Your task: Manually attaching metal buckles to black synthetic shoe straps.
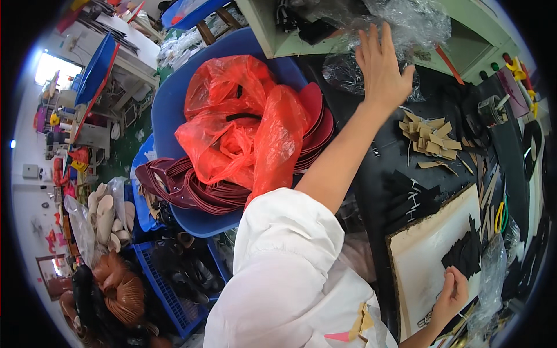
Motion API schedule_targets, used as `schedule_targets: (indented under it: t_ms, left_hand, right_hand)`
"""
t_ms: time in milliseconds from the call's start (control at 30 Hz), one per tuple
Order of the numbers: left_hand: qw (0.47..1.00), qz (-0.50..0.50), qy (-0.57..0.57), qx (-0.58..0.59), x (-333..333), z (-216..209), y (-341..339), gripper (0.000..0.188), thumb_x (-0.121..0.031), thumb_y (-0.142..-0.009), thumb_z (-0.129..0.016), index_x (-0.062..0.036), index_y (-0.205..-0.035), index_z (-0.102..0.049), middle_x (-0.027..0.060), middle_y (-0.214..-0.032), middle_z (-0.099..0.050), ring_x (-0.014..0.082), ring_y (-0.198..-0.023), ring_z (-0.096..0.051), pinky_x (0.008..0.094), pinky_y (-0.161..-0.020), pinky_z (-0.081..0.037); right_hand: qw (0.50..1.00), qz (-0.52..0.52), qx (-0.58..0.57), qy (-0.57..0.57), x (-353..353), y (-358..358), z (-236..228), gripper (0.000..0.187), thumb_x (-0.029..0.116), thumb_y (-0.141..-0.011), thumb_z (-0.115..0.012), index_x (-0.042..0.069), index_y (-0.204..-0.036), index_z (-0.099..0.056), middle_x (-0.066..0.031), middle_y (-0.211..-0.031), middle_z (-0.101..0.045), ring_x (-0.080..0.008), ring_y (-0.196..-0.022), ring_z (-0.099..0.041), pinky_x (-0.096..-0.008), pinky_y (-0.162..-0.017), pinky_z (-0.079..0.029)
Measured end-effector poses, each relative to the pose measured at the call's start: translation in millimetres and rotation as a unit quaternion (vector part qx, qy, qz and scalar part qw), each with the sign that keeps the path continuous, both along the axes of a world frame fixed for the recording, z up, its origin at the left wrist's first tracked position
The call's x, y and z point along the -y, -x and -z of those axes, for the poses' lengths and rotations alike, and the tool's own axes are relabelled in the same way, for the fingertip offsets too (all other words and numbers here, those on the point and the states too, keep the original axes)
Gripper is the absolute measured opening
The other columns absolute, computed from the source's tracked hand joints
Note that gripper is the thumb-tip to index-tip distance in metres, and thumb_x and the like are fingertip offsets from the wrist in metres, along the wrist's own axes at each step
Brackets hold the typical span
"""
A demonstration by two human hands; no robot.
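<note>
My left hand (380,72) is stretched to the far side with fingers spread, over crumpled clear plastic bags (429,26) at the opening of a pale green shelf (481,35). Part of the plastic lies beneath its fingers. Lower right, my right hand (452,293) has its fingers curled together at the lower edge of a small bunch of black fabric pieces (463,252). That bunch is above a white board (432,255) with worn edges. More black pieces (412,200) lie to the left of the board, with small pale strips across them.
A blue tub (168,98) at left holds red plastic bags (243,122) and stacked dark red pieces (217,194). Beyond the board lie a pile of tan pieces (432,136) and a tin (492,110). A blue crate (168,290) with dark shoes stands lower left.
</note>
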State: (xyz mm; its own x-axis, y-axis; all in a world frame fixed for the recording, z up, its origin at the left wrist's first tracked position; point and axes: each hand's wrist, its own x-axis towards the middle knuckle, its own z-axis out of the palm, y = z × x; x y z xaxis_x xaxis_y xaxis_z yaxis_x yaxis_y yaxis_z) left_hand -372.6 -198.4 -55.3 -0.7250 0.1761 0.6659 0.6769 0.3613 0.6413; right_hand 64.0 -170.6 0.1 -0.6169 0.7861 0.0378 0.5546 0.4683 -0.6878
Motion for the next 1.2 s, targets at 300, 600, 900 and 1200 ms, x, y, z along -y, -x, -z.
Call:
schedule_targets:
  t_ms: [300,600,900,1200]
  left_hand:
    - [0.945,0.037,0.325,0.015,212,-24,-65,0.050,-0.039,-0.074,-0.071,-0.0154,-0.117,-0.062,0.0178,-0.135,-0.044,0.0418,-0.130,-0.033,0.0546,-0.103,-0.028]
    - [0.889,0.031,0.398,0.222,262,94,-61,0.075,-0.052,-0.078,-0.062,-0.0139,-0.138,-0.039,0.0151,-0.141,-0.040,0.0347,-0.132,-0.033,0.0617,-0.103,-0.023]
    - [0.894,-0.051,0.439,-0.077,216,2,-116,0.052,-0.037,-0.083,-0.061,-0.0088,-0.125,-0.052,0.0141,-0.130,-0.050,0.0335,-0.121,-0.044,0.0526,-0.092,-0.034]
    - [0.927,0.280,0.248,-0.029,118,-3,-226,0.031,-0.009,-0.077,-0.070,-0.0033,-0.108,-0.064,0.0135,-0.117,-0.060,0.0318,-0.115,-0.052,0.0393,-0.096,-0.041]
  right_hand:
    - [0.999,0.032,-0.011,-0.023,19,-46,-4,0.014,0.002,-0.092,-0.053,-0.006,-0.101,-0.061,-0.0080,-0.091,-0.063,-0.0119,-0.082,-0.058,-0.0229,-0.075,-0.047]
    - [0.995,-0.004,-0.003,-0.103,45,-54,-18,0.012,0.001,-0.088,-0.056,-0.006,-0.097,-0.061,-0.0102,-0.086,-0.063,-0.0153,-0.077,-0.058,-0.0256,-0.071,-0.046]
    - [0.980,0.133,-0.003,-0.151,55,-128,-9,0.011,-0.001,-0.083,-0.061,-0.005,-0.093,-0.064,-0.0149,-0.086,-0.066,-0.0236,-0.078,-0.063,-0.0298,-0.072,-0.047]
    - [0.979,0.156,-0.019,-0.128,43,-138,0,0.012,-0.002,-0.078,-0.065,-0.004,-0.090,-0.065,-0.0132,-0.082,-0.066,-0.0226,-0.074,-0.063,-0.0283,-0.069,-0.048]
